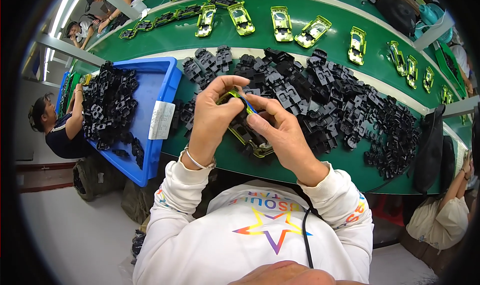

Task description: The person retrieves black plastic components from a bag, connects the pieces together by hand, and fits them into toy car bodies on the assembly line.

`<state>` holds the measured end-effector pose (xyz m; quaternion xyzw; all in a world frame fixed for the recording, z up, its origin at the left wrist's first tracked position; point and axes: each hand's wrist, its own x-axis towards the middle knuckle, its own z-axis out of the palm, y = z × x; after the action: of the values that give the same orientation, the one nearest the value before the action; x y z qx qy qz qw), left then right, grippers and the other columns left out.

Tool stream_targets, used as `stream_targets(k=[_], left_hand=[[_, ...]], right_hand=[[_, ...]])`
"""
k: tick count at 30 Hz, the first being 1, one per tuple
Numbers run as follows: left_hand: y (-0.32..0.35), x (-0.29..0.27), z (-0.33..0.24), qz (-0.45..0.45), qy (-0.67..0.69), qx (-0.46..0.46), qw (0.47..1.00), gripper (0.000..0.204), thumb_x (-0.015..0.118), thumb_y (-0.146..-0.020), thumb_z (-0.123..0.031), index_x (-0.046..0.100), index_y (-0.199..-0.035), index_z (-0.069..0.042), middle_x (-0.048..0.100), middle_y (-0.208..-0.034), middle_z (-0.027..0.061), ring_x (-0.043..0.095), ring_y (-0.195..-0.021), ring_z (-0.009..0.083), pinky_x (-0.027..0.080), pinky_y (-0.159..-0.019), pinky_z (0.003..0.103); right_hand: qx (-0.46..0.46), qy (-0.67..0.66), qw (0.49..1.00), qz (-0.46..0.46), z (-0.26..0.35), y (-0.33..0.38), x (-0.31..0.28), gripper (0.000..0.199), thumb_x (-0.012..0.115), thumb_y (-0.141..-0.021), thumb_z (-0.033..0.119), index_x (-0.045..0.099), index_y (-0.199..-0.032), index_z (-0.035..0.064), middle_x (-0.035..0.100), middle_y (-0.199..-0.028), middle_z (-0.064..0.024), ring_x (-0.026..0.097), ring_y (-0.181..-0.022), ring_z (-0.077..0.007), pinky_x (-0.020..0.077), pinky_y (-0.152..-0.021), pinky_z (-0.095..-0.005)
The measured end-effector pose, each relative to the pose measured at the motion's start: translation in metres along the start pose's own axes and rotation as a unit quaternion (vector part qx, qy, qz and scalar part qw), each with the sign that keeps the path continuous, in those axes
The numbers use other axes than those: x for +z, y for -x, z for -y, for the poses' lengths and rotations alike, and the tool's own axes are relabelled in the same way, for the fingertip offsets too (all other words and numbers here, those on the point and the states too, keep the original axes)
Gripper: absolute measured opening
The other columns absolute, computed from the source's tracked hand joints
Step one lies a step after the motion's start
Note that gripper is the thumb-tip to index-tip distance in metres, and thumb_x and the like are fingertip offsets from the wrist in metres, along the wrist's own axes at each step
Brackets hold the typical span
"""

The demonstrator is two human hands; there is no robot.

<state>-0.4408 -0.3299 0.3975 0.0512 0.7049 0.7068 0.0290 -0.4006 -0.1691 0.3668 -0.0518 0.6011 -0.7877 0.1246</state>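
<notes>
Toy car body (243, 134), held aslant
Long axis eleven to five o'clock, nose unclear; left hand (214, 109) clamps its eleven-o'clock end, right hand (284, 131) its two-o'clock side.

A: What is listed at centre?
B: One toy car (245, 135), held between left hand (207, 112) and right hand (282, 130), over the table (175, 144).
A: Beyond the hands?
B: Loose parts (290, 85), heaped on the table and spread rightward; a pile of pieces (392, 147) is placed at the heap's right end.
A: To the left?
B: A tub (150, 80); further parts (110, 100) are piled in it, and a label (161, 120) is fixed to its right wall.
A: Behind the heap?
B: A belt (262, 22); other toy cars (281, 24) are set along it, bunched at left, spaced toward the right.
</notes>
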Motion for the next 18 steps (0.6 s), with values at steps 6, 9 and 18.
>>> stream_targets(k=[6, 9, 18], left_hand=[[0.004, 0.004, 0.0, 0.011, -0.034, 0.036, 0.999, 0.035, 0.051, -0.077, 0.007, 0.062, -0.11, 0.001, 0.059, -0.092, 0.0031, 0.055, -0.085, 0.0082, 0.045, -0.08, 0.021], [0.004, 0.004, -0.001, -0.005, -0.046, 0.064, 0.997, 0.035, 0.051, -0.077, 0.007, 0.061, -0.111, 0.001, 0.058, -0.092, 0.0029, 0.054, -0.086, 0.008, 0.045, -0.08, 0.021], [-0.009, -0.004, 0.002, 0.066, 0.084, -0.066, 0.992, 0.065, 0.067, -0.088, -0.012, 0.036, -0.143, 0.003, 0.064, -0.103, 0.0082, 0.061, -0.096, 0.0128, 0.046, -0.088, 0.025]], right_hand=[[0.031, -0.113, 0.991, 0.059, 0.006, 0.0, 0.002, 0.054, 0.061, -0.097, 0.028, 0.042, -0.143, 0.006, 0.053, -0.127, -0.0092, 0.051, -0.111, -0.0126, 0.0418, -0.096, -0.026], [0.02, -0.081, 0.994, 0.066, 0.01, 0.001, 0.001, 0.052, 0.057, -0.099, 0.03, 0.042, -0.143, 0.0041, 0.054, -0.127, -0.0082, 0.051, -0.113, -0.0109, 0.0409, -0.098, -0.0256], [0.093, -0.277, 0.956, 0.035, 0.014, 0.005, 0.004, 0.051, 0.048, -0.103, 0.033, 0.04, -0.145, 0.0047, 0.054, -0.131, -0.0072, 0.052, -0.116, -0.0107, 0.0428, -0.097, -0.0256]])
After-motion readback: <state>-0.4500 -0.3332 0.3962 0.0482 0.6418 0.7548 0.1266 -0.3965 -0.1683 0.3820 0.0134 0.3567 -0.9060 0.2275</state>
